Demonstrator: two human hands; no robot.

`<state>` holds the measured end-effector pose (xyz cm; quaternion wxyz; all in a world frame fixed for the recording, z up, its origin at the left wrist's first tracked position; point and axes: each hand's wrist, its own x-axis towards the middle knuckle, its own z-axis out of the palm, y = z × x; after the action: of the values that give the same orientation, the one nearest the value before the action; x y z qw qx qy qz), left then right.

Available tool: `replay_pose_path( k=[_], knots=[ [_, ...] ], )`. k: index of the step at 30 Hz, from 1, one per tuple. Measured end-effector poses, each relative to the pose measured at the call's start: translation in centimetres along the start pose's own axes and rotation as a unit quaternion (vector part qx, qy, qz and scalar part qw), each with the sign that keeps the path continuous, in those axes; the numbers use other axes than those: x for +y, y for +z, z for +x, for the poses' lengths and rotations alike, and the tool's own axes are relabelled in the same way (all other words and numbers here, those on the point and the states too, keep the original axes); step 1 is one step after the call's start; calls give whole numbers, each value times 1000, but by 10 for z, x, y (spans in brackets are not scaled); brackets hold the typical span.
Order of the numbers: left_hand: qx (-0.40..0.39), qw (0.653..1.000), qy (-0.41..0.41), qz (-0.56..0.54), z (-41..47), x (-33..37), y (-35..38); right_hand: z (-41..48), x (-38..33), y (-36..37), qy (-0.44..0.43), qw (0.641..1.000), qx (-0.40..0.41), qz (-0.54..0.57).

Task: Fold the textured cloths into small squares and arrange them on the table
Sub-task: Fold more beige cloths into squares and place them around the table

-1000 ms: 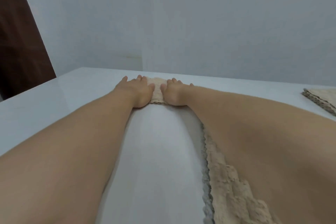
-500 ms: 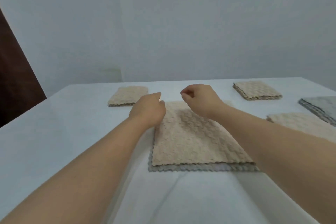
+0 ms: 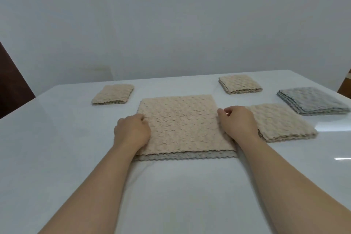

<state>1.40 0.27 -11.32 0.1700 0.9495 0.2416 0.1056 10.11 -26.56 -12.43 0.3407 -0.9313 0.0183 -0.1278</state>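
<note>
A white table [image 3: 57, 157] carries five textured cloths, all lying flat and apart from one another. In the middle, nearest the person, lies the large beige cloth [image 3: 180, 125], doubled over once so that a beige layer sits on top and a greyer layer peeps out along its wavy near edge.

The left hand [image 3: 133, 131] sits at this cloth's left edge with its fingers curled in round the edge. The right hand [image 3: 237, 121] sits at the right edge, thumb and curled fingers pinching the cloth there. Both forearms reach in from the near side.

Just right of the right hand lies a folded beige square [image 3: 281, 121], its left part hidden behind that hand. Farther right, near the table's right edge, rests a folded grey square [image 3: 313, 100]. At the far right lies a small beige square [image 3: 239, 84], and at the far left another small beige square [image 3: 113, 94], each folded into several layers.

Behind the table stands a plain pale wall [image 3: 171, 24], and a dark brown panel [image 3: 11, 81] shows at the left edge.
</note>
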Motion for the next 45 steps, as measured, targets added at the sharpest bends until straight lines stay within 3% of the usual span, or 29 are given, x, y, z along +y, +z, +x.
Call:
replay_pose_path(
  k=[6,10,14,18,29,38,45],
  knots=[
    [46,996,-3,-79,10,-18,4,3,-4,11,-33,994,-11,-103],
    [79,990,19,-118,8,-15,1,6,-1,13,-39,997,-8,-68],
    [93,970,31,-225,1,-7,-10,6,-3,12,-89,994,8,63],
    [70,948,27,-308,-2,-6,-13,-6,-17,8,-97,976,-47,190],
    [-52,937,60,-340,-2,-4,-8,-17,-22,10,-154,957,-144,199],
    [92,901,73,-419,-9,-5,-18,-17,-25,4,-144,969,-20,201],
    [140,901,69,-405,-1,-8,-14,-21,-25,0,-149,964,-63,210]
  ],
)
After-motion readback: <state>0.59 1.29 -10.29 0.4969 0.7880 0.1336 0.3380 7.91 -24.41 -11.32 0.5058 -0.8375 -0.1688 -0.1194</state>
